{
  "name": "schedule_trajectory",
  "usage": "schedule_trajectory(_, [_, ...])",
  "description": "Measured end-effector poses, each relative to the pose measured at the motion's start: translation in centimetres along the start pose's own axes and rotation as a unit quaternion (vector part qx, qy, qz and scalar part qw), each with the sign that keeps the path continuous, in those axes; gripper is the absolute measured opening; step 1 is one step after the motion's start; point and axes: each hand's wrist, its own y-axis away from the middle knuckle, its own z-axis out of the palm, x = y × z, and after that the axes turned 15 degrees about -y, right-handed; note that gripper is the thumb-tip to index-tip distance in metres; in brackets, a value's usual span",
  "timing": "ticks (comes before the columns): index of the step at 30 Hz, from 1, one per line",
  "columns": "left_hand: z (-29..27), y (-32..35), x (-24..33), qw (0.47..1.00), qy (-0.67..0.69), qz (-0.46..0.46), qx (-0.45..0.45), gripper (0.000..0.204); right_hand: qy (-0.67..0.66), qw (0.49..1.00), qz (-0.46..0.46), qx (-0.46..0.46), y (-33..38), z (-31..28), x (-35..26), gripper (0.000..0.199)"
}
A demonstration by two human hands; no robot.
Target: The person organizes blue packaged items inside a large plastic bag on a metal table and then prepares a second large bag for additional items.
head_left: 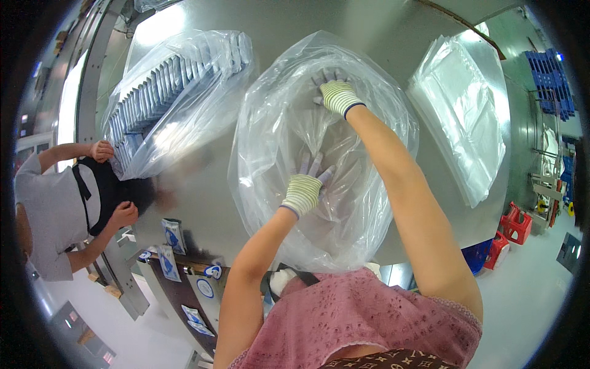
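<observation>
Clear plastic bag (362, 203), both gloved hands inside

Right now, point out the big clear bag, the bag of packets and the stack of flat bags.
Clear bag (264, 104), head view, on its left wall.
Bag of packets (166, 92), head view, on the packets showing through the plastic.
Flat bags (467, 123), head view, on the top sheet.

A broad steel table (246, 18) gleams under overhead glare. Pale floor (528, 307) spreads right of it, with red stools (513, 224) and what may be blue crates (553, 80) beyond.
</observation>
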Motion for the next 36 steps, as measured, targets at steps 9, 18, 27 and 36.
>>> schedule_trajectory(9, [-4.4, -6.9, -4.9, 0.992, -0.038, -0.109, -0.056, 0.071, 0.079, 0.964, -0.196, -0.162, 30.2, 4.3, -6.6, 0.046])
schedule_trajectory(18, [-6.3, 2.2, 4.6, 0.972, -0.178, 0.093, -0.121, 0.035, -0.064, 0.913, 0.056, -0.400, 35.0, -1.5, -10.3, 0.033])
schedule_trajectory(27, [3.3, 18.0, 10.9, 0.912, -0.064, 0.272, -0.300, 0.026, -0.024, 0.965, 0.047, -0.257, 32.3, 3.5, -8.1, 0.061])
schedule_trajectory(36, [2.5, 13.9, 7.5, 0.994, -0.094, -0.028, -0.039, 0.051, -0.015, 0.945, -0.092, -0.312, 40.7, 4.6, -9.4, 0.025])
